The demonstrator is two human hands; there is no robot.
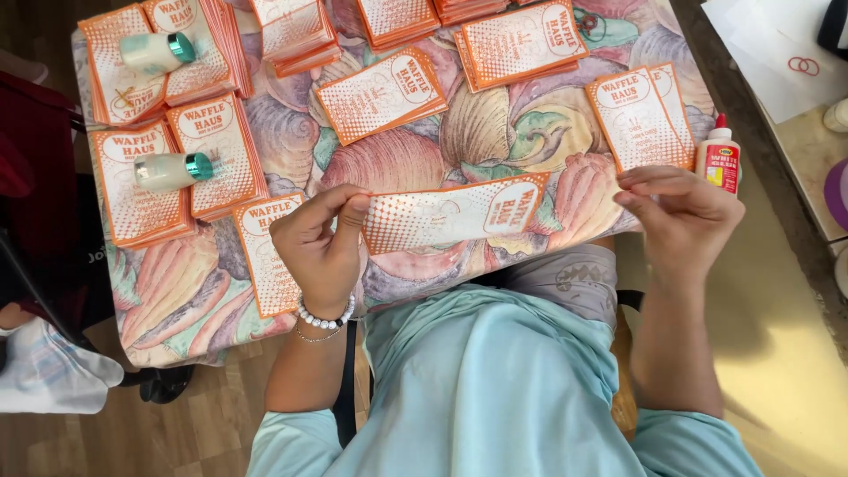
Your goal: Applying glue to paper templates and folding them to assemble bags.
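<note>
Left hand (320, 252) fingers curled, thumb and forefinger pinching the left end of a paper strip (455, 212). Right hand (680, 221) fingers bent close together, tips at the strip's right end beside a sleeve (638, 119); whether they grip the strip or just touch it, cannot tell. Strip held flat between both hands, just over the near edge of the table (177, 291), orange border, dotted orange-to-white print, round white patch near the right end. Matching sleeves in stacks (216, 146) across the shell-print cloth. Two pale bottles (172, 170) with teal caps lie on the left stacks. Glue bottle (722, 159), red cap, stands just beside the right hand.
</note>
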